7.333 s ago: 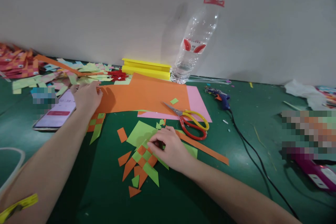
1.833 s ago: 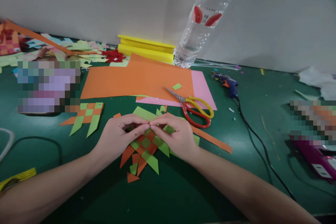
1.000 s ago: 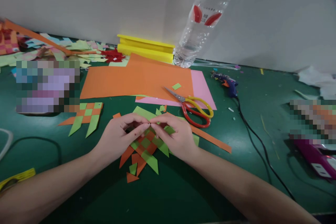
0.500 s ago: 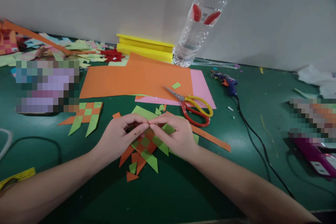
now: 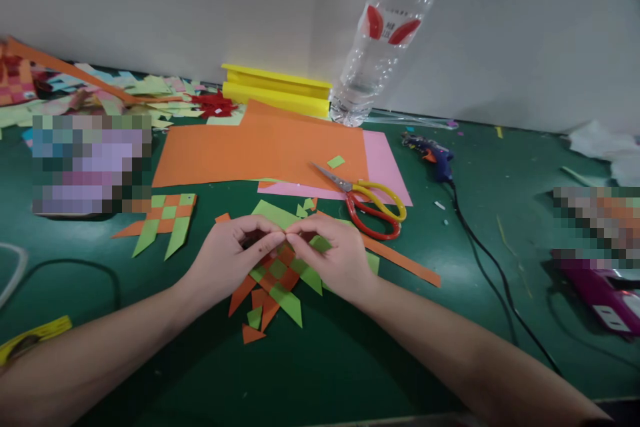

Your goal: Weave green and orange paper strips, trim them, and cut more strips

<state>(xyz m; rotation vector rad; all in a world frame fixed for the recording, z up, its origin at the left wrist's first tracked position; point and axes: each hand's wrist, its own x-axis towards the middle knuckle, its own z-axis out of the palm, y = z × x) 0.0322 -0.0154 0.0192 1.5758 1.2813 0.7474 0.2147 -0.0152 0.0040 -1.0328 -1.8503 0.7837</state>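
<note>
My left hand (image 5: 233, 253) and my right hand (image 5: 337, 253) meet fingertip to fingertip, each closed in a pinch. Whatever is between the fingertips is too small or hidden to make out. Directly below them lies a woven orange and green paper piece (image 5: 278, 271), partly covered by my hands, with pointed strip ends spreading out. Small paper offcuts (image 5: 253, 333) lie at its near side. A finished-looking woven paper fish (image 5: 169, 212) rests to the left. Scissors (image 5: 374, 203) with red and yellow handles lie just beyond my right hand, blades partly over orange paper.
Orange sheets (image 5: 215, 153) and a pink sheet (image 5: 387, 167) lie behind my hands. A clear bottle (image 5: 370, 60) stands near the wall beside folded yellow card (image 5: 275, 93). A blue glue gun (image 5: 435, 160) trails a black cord rightward. Paper scraps (image 5: 150, 87) heap at the back left.
Hardly anything differs: both hands keep the same fingertip pinch above the woven paper, and the view has shifted very slightly.
</note>
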